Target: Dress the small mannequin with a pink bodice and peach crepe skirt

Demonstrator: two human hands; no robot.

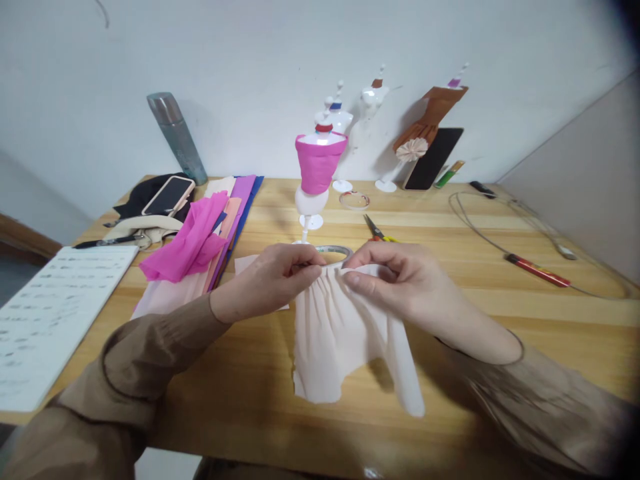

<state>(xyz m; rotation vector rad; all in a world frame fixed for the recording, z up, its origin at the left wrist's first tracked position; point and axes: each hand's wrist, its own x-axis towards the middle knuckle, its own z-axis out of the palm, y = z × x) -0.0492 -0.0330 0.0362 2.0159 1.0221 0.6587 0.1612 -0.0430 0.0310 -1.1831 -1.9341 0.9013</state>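
A white wall backs a wooden table that fills the head view. At its near middle, both hands work one piece of pale peach crepe paper. The left hand is closed in a pinch on the gathered top edge, thumb and forefinger pressed together. The right hand is curled around the same edge just beside it, fingers folded over the pleats, the paper hanging loose below and lying on the table.

The step in hand looks like gathering the top edge into small pleats. Any next move calls for keeping the pinch firm so the folds do not spring open, and a light touch, since this thin paper will likely tear.

A tape roll lies just beyond the hands, scissors farther right. A small mannequin wrapped in pink stands beyond it. To the left lie a stack of coloured paper, a printed sheet and a phone.
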